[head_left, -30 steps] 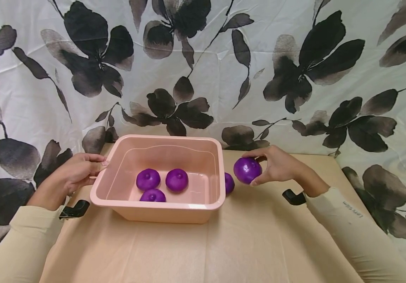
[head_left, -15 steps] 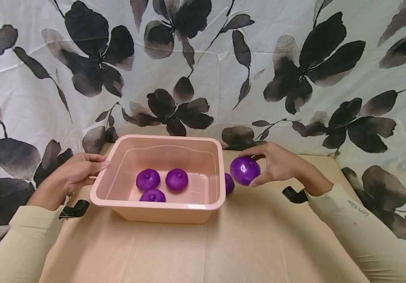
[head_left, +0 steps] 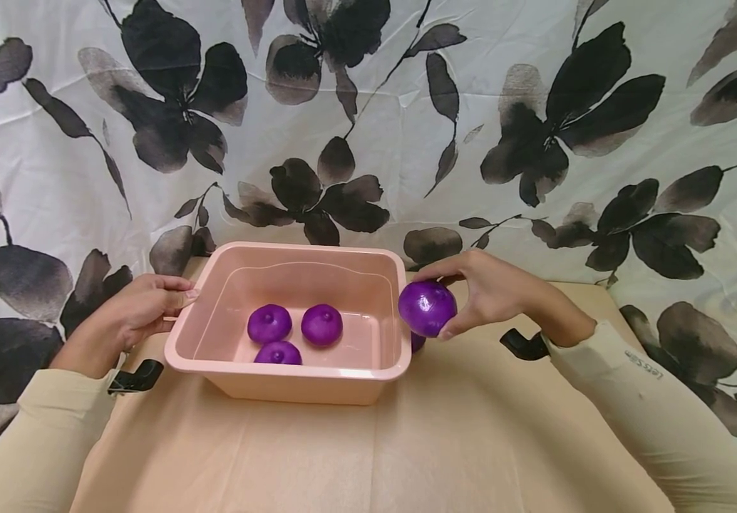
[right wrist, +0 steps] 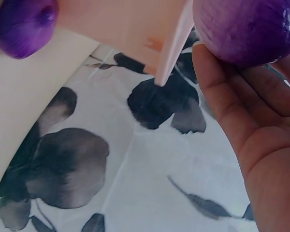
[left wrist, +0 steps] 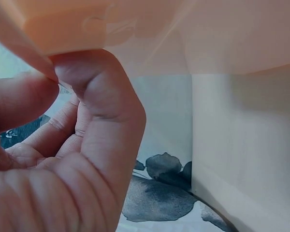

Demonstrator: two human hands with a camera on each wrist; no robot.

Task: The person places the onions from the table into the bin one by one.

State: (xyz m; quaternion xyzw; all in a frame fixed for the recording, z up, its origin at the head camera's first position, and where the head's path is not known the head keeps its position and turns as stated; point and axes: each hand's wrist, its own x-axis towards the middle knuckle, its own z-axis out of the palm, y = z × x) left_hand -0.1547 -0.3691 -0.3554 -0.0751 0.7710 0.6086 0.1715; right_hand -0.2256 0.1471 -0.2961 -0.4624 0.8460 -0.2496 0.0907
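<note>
**Holding a purple ball (head_left: 428, 308) by the right end of the pink tub (head_left: 298, 388)**

My right grip (head_left: 487, 288) is closing snugly round the ball, fingers lying along its upper edge and thumb pressing lower down. The ball is hanging above the worktop (head_left: 368, 456) at the tub's right end; in the head view it is overlapping the rim, though I am not able to tell whether the two are touching.

I am reading the step as a carry over the tub's wall. For doing it well, I am favouring a lift clear of the rim first, since a low crossing would be risking a knock. The glossy surface is looking slippery, so I am trusting even pressure over a hard squeeze. I am choosing a low release towards the right of the tub's floor.

My left grip (head_left: 147, 313) is pinching the rim at the tub's left end, which is probably helping against sliding.

Inside the tub, three more balls (head_left: 321, 325) are sitting grouped from its left to its middle. Outside its right end, another ball (right wrist: 25, 26) is resting on the worktop, mostly hiding behind the held one in the head view. Behind the tub, a floral cloth (head_left: 394, 107) is hanging.
</note>
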